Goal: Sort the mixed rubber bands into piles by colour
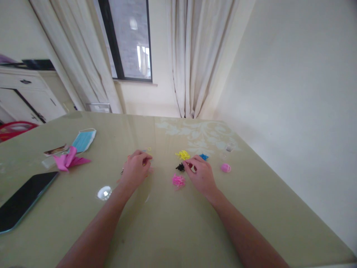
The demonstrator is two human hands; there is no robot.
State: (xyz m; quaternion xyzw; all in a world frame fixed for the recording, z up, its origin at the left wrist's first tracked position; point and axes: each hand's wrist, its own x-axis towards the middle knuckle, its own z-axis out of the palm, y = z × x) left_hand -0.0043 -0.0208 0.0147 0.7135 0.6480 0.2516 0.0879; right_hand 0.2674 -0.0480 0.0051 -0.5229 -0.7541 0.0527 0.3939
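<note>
Table (167, 230): dish-like clear piece (104, 193), contents indistinct, near left hand (136, 166); right hand (202, 175) at black pile (180, 167); both curled, grips unclear.

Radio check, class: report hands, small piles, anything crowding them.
Right hand at black pile; grip unclear. Left hand by small pieces, partly hiding them. Pink pile, yellow pile close by.

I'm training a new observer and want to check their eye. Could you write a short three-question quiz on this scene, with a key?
1. True or false: the phone lies to the left of the left hand.
2. Fill in: the right hand is beside the black pile; the pile just on that one's near side is ___.
3. Which of these piles is furthest right: (a) yellow; (b) blue; (c) black?

Key: 1. True. 2. The pink pile. 3. b, the blue pile.
</note>
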